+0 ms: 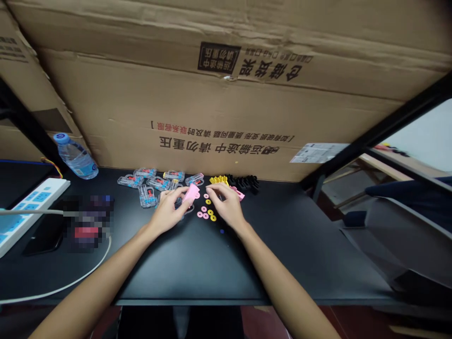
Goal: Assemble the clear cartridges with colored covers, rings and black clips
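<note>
My left hand point(170, 207) is closed on a pink plastic piece point(191, 193), held tilted above the table. Under its fingers part of a clear plastic piece shows, mostly hidden. My right hand point(226, 203) is bent in a pinch just right of the pink piece; what lies between its fingertips is too small to make out. Between and below the hands lie several pink rings point(200, 214) and yellow rings point(213, 218). Behind the left hand are several clear plastic cases point(147, 196) with red and blue parts inside. Yellow parts point(219, 180) and black parts point(250, 182) sit behind the right hand.
A tall cardboard sheet point(226, 103) walls off the table's back. At left stand a water bottle point(76, 155) and a white power strip point(35, 207), with a dark phone point(45, 240) and a white cable point(81, 278). A small blue bit point(222, 231) lies on the black table point(190, 273).
</note>
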`<state>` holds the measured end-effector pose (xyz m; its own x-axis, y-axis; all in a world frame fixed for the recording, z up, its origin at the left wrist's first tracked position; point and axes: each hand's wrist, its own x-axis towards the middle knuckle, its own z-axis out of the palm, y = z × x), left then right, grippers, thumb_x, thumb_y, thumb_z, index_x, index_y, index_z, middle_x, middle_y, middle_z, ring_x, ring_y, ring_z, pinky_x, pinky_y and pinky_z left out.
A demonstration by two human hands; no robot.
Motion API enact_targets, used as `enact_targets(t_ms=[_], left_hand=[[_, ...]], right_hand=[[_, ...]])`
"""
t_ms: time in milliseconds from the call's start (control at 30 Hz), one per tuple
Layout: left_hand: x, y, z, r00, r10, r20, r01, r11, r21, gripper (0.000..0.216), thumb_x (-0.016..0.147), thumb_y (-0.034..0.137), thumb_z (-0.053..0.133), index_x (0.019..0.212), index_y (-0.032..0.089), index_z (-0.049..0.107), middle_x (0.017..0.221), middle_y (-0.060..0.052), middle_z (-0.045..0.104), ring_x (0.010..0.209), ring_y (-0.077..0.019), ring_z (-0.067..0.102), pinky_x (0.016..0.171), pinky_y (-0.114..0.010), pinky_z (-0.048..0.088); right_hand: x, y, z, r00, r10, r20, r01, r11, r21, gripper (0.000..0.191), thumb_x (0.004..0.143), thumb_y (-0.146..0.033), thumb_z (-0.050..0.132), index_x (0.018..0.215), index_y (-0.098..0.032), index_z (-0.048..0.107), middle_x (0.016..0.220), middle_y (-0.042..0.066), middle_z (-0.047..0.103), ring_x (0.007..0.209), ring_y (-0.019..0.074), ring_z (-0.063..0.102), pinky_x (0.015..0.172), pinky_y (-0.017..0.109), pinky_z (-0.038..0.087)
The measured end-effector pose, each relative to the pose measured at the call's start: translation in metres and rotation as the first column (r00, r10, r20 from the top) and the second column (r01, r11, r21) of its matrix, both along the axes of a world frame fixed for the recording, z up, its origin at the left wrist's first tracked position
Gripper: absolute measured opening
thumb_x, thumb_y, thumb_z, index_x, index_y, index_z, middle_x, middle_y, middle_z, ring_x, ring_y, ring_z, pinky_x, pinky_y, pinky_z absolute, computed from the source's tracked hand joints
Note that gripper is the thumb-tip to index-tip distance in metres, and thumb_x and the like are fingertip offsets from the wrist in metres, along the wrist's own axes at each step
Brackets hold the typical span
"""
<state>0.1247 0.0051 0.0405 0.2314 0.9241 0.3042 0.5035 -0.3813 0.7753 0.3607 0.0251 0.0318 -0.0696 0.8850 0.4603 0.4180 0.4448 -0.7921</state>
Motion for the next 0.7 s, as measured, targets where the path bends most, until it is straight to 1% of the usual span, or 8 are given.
enact_targets(t_ms=[33,67,100,167,300,400,567,700], left_hand=[[0.0,0.0,-0.002,1.0,0.011,-0.019,-0.01,1.0,0.005,0.036,0.103,0.046,0.066,0.134,0.03,0.073,0.111,-0.003,0.083,0.112,-0.0289,0.073,0.114,-0.052,0.044],[0.0,0.001,-0.003,0.999,0.019,-0.031,-0.019,1.0,0.012,0.035,0.103,0.045,0.067,0.134,0.03,0.073,0.112,-0.003,0.083,0.113,-0.0285,0.073,0.116,-0.052,0.042],[0.0,0.002,-0.004,0.999,0.028,-0.039,-0.027,0.999,0.018,0.035,0.103,0.045,0.067,0.134,0.03,0.073,0.112,-0.003,0.083,0.114,-0.0283,0.072,0.117,-0.052,0.041],[-0.002,0.004,-0.005,0.998,0.045,-0.054,-0.044,0.999,0.027,0.035,0.103,0.044,0.068,0.135,0.029,0.072,0.113,-0.003,0.083,0.115,-0.0281,0.072,0.118,-0.052,0.039],[-0.006,0.007,-0.005,0.994,0.039,-0.104,-0.035,0.998,0.048,0.033,0.106,0.042,0.063,0.135,0.028,0.071,0.115,-0.004,0.082,0.112,-0.0279,0.072,0.117,-0.052,0.039],[-0.007,0.008,-0.005,0.991,0.044,-0.127,-0.036,0.997,0.061,0.033,0.106,0.041,0.062,0.134,0.027,0.072,0.115,-0.005,0.082,0.11,-0.0284,0.071,0.116,-0.053,0.039],[-0.009,0.008,-0.004,0.989,0.044,-0.143,-0.036,0.998,0.06,0.034,0.105,0.039,0.063,0.136,0.027,0.07,0.117,-0.005,0.082,0.112,-0.0281,0.072,0.117,-0.053,0.038],[-0.01,0.008,-0.002,0.985,0.062,-0.16,-0.048,0.995,0.087,0.033,0.105,0.038,0.063,0.136,0.028,0.07,0.117,-0.005,0.082,0.114,-0.0282,0.072,0.119,-0.052,0.038]], right_hand=[[0.01,0.004,-0.001,0.988,-0.041,0.147,0.034,0.998,0.051,0.03,0.104,-0.049,0.066,0.097,-0.025,0.083,0.104,0.011,0.078,0.102,0.0303,0.072,0.099,0.053,0.058],[0.019,0.008,-0.002,0.96,-0.071,0.269,0.052,0.996,0.077,0.03,0.104,-0.047,0.065,0.095,-0.025,0.083,0.105,0.012,0.078,0.104,0.0317,0.071,0.101,0.055,0.055],[0.025,0.012,-0.004,0.931,-0.083,0.355,0.056,0.995,0.084,0.03,0.105,-0.044,0.065,0.094,-0.024,0.084,0.106,0.012,0.077,0.104,0.0321,0.07,0.101,0.055,0.054],[0.032,0.017,-0.01,0.886,-0.088,0.455,0.056,0.995,0.082,0.028,0.104,-0.041,0.065,0.096,-0.024,0.086,0.109,0.013,0.076,0.105,0.0323,0.068,0.099,0.054,0.053],[0.025,0.02,-0.019,0.829,-0.099,0.551,0.063,0.995,0.084,0.024,0.103,-0.038,0.069,0.099,-0.024,0.088,0.113,0.013,0.076,0.107,0.0333,0.066,0.096,0.052,0.053],[0.017,0.019,-0.019,0.796,-0.103,0.596,0.063,0.994,0.088,0.023,0.103,-0.035,0.068,0.1,-0.026,0.089,0.113,0.012,0.075,0.106,0.0333,0.065,0.095,0.052,0.053],[0.007,0.014,-0.014,0.781,-0.042,0.623,0.008,0.998,0.057,0.02,0.102,-0.036,0.072,0.1,-0.025,0.088,0.111,0.01,0.076,0.105,0.0317,0.065,0.096,0.049,0.051],[0.0,0.012,-0.013,0.783,-0.048,0.62,0.034,0.999,0.035,0.019,0.102,-0.036,0.073,0.103,-0.022,0.085,0.108,0.011,0.076,0.105,0.0319,0.065,0.097,0.047,0.05]])
